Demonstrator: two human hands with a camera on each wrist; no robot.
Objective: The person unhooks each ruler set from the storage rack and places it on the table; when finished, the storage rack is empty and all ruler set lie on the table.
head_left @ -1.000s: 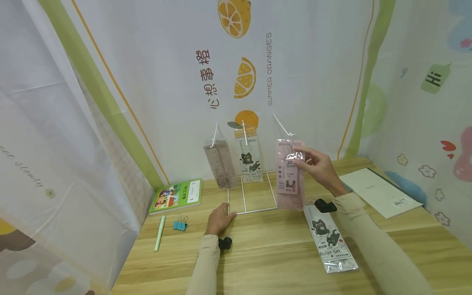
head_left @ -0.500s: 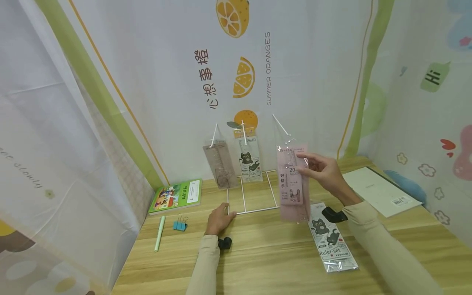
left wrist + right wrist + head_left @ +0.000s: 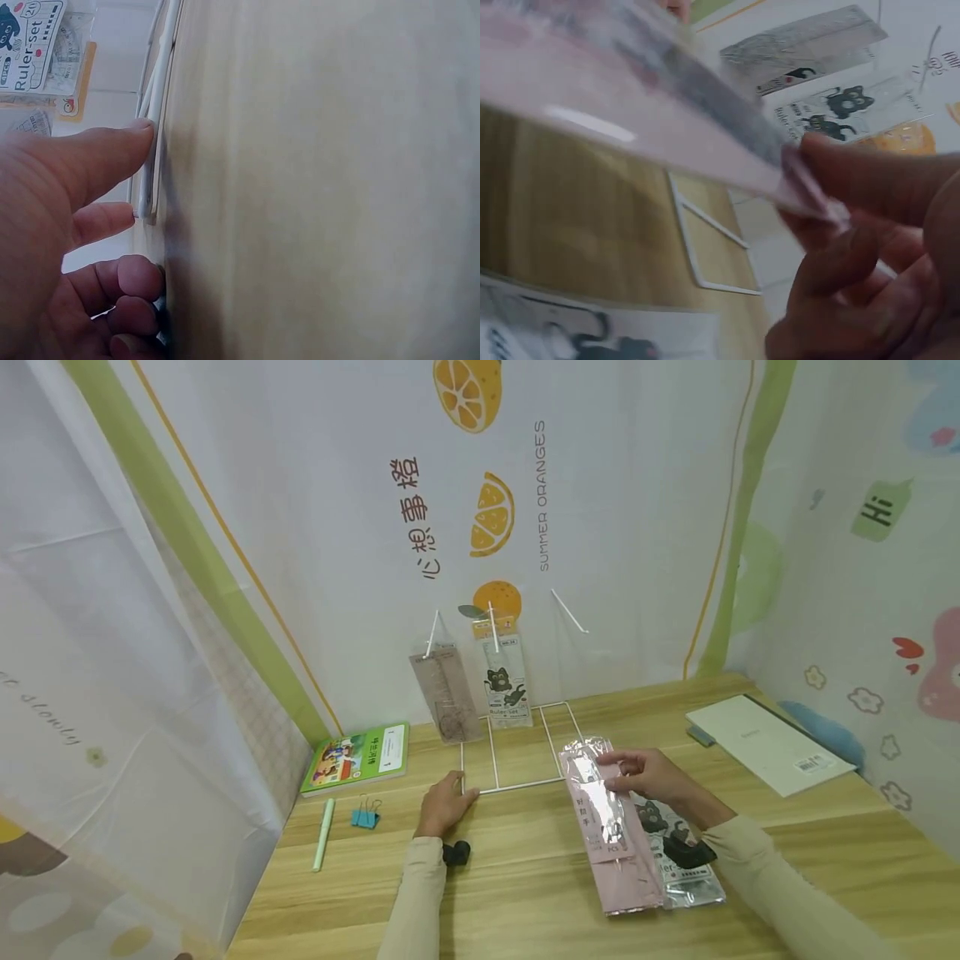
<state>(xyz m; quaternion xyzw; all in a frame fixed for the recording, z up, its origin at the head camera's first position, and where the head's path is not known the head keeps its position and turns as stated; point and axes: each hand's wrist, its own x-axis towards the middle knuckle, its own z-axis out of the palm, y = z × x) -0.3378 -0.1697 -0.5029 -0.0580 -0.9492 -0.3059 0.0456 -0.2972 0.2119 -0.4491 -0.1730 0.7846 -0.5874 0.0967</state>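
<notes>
My right hand [image 3: 656, 783] pinches the right edge of a pink ruler-set packet [image 3: 626, 872] in clear plastic wrap. The packet tilts over the table, overlapping a white cat-print ruler set [image 3: 693, 893] in the head view. My left hand [image 3: 444, 808] holds the front left corner of a white wire display rack [image 3: 517, 788], and its thumb [image 3: 112, 157] presses along the bar in the left wrist view. A grey-brown packet [image 3: 447, 697] hangs on the rack's left hook, another cat-print ruler set [image 3: 507, 681] on the middle one. The right hook [image 3: 570, 612] is bare.
At the left lie a green picture book [image 3: 352, 760], a pale green pen [image 3: 323, 835] and a blue binder clip [image 3: 365, 817]. A white notepad [image 3: 772, 745] lies at the right, with a small grey-blue block [image 3: 701, 736] beside it. A printed curtain [image 3: 615, 510] closes the back.
My right hand has drawn the pink ruler-set packet off the right hook and lowered it toward me, tilting it flatter. The left hand has stayed on the rack's corner.
</notes>
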